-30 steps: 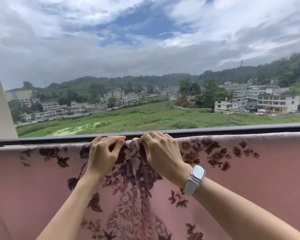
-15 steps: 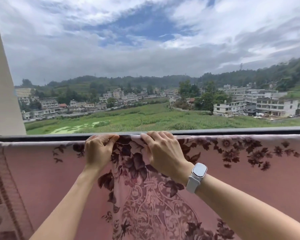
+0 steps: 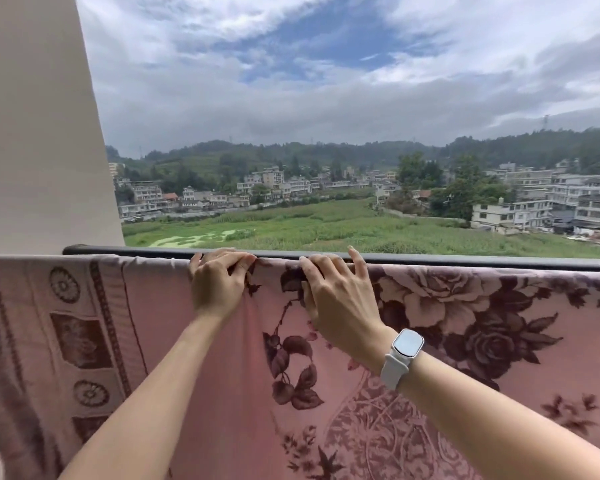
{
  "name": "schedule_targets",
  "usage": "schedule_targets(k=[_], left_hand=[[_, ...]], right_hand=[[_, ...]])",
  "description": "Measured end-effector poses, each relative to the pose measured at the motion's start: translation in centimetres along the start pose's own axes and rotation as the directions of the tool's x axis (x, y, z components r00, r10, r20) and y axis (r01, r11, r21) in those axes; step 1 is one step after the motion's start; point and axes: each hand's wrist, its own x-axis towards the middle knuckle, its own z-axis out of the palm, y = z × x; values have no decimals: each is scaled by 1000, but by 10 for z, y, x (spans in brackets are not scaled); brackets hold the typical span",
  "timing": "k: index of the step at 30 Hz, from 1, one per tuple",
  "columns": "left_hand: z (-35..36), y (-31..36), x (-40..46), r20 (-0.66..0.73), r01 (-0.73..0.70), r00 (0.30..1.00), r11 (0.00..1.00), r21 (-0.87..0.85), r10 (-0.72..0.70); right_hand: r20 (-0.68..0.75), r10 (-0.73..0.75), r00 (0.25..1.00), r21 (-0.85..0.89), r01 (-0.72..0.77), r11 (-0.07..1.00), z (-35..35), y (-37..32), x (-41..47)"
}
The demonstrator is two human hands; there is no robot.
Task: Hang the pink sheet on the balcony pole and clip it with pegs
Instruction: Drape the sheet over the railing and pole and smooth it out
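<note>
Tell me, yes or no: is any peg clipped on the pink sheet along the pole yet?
No: the sheet drapes over the pole with only the left hand and right hand gripping its top edge.

Matt woven cloth sheet (image 3: 465,341) over smooth dark metal pole (image 3: 465,258)

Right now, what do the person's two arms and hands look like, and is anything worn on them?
Both forearms are bare, with no sleeves in view. The left hand wears nothing: no ring, band or glove shows. The right hand also has bare fingers, but its wrist carries a smartwatch with a rounded rectangular pale face on a white strap. Fingernails look short and unpainted.
</note>
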Motion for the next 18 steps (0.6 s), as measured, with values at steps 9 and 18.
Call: schedule_targets(k=[9,18], left_hand=[[-57,-106,25,154,70,985,996,59,-78],[-69,-152,52,-27,1,1000,994,-105,-4]], right_hand=[[39,-76,996,49,74,996,52,-86,58],[32,-65,997,129,60,990,90,-149,115]])
